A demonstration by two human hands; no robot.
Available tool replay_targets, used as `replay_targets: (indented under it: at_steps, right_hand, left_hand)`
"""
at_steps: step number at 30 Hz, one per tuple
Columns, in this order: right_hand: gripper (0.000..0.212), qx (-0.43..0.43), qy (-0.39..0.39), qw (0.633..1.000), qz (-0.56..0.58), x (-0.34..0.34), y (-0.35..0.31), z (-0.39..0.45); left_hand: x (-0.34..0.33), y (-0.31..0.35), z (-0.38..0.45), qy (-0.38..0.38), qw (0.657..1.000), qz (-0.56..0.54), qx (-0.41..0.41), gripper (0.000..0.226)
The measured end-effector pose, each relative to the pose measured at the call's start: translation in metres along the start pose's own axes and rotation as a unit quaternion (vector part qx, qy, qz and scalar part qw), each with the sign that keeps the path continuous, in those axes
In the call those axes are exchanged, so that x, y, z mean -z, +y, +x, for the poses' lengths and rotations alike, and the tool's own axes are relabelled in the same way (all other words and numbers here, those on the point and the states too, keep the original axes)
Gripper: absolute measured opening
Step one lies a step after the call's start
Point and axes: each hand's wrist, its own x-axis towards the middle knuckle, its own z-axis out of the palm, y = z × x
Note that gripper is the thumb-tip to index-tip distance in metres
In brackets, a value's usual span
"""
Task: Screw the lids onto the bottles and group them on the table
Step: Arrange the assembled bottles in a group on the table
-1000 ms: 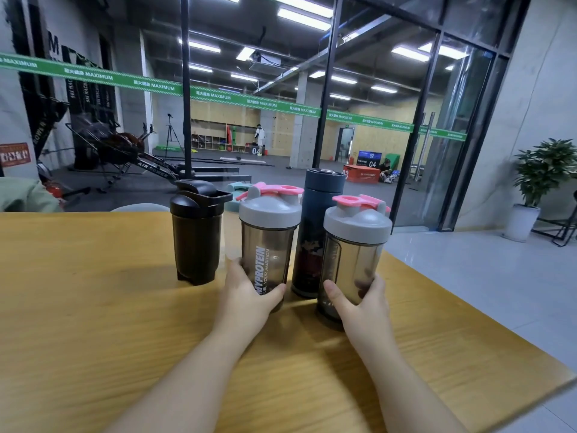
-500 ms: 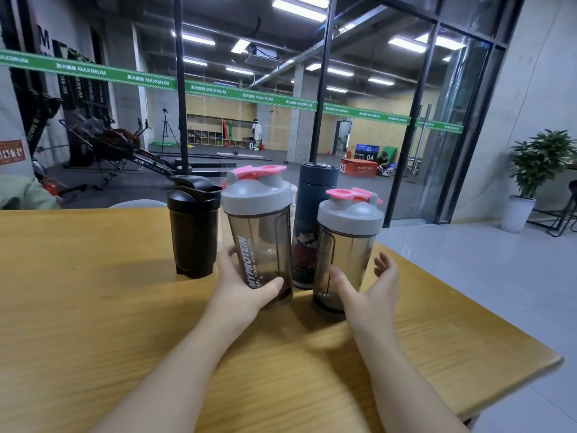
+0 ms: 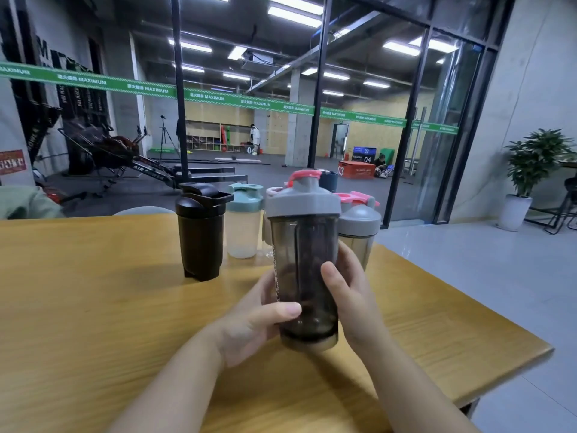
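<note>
Both forearms bare, no sleeves or jewellery.

Smoky translucent plastic shaker bottle (image 3: pixel 301 267), matt grey lid (image 3: pixel 302 201); smooth wood-grain table (image 3: pixel 93 307); glossy black bottle (image 3: pixel 200 242).

"MAXIMUM" on green banner (image 3: pixel 218 96), "03" on red box (image 3: pixel 356 170), perhaps "04" on dark sign (image 3: pixel 366 154)

A wooden tabletop (image 3: pixel 93 307) fills the lower view, its right corner jutting toward a pale tiled floor (image 3: pixel 499 276). Beyond its far edge stands a glass partition (image 3: pixel 374 120) with dark frames and a green banner (image 3: pixel 218 96) running across it. Behind the glass lies a gym hall with a rowing machine (image 3: pixel 125 157) at left, a tripod (image 3: pixel 164 135), wall shelves (image 3: pixel 212 135) and a red box (image 3: pixel 356 170). A potted plant (image 3: pixel 530 170) stands off the tabletop's right side, by the grey wall.
</note>
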Motion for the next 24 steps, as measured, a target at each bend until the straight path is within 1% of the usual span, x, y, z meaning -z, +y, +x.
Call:
replay_targets:
  at_steps: [1, 4, 6, 9, 12, 13, 16, 19, 21, 24]
  right_hand:
    - [0.088, -0.014, -0.005, 1.000, 0.015, 0.003, -0.003, 0.000]
    - [0.084, -0.016, -0.013, 0.999, 0.048, 0.011, -0.010, 0.001]
    - [0.080, -0.006, 0.004, 0.999, 0.054, 0.016, -0.014, 0.000]
    - [0.066, 0.020, 0.046, 0.998, 0.045, 0.021, -0.016, -0.005]
    - [0.067, 0.032, 0.082, 0.996, 0.029, 0.027, -0.016, -0.017]
    - [0.070, 0.033, 0.093, 0.995, 0.027, 0.028, -0.016, -0.021]
    - [0.080, 0.041, 0.137, 0.990, 0.014, 0.036, -0.019, -0.029]
    - [0.078, 0.048, 0.178, 0.983, -0.016, 0.045, -0.021, -0.031]
    - [0.081, 0.052, 0.200, 0.977, -0.047, 0.050, -0.019, -0.031]
    - [0.084, 0.054, 0.216, 0.971, -0.090, 0.055, -0.016, -0.033]
  left_hand:
    - [-0.001, 0.001, 0.000, -0.017, 1.000, 0.005, 0.007, 0.075]
    - [-0.002, -0.001, 0.001, -0.059, 0.998, 0.000, 0.035, 0.070]
    - [-0.005, -0.003, 0.003, -0.067, 0.997, -0.015, 0.043, 0.069]
    - [-0.005, -0.005, 0.006, -0.053, 0.998, -0.018, 0.023, 0.075]
    - [-0.002, -0.004, 0.009, 0.013, 0.999, -0.046, 0.000, 0.087]
    - [-0.001, -0.004, 0.009, 0.047, 0.997, -0.052, -0.006, 0.085]
    - [-0.001, -0.005, 0.010, 0.131, 0.991, -0.031, -0.018, 0.062]
    - [-0.002, -0.006, 0.011, 0.193, 0.981, 0.001, -0.023, 0.040]
    - [-0.003, -0.007, 0.011, 0.223, 0.975, 0.009, -0.022, 0.028]
    - [-0.005, -0.010, 0.012, 0.237, 0.971, 0.022, -0.010, 0.023]
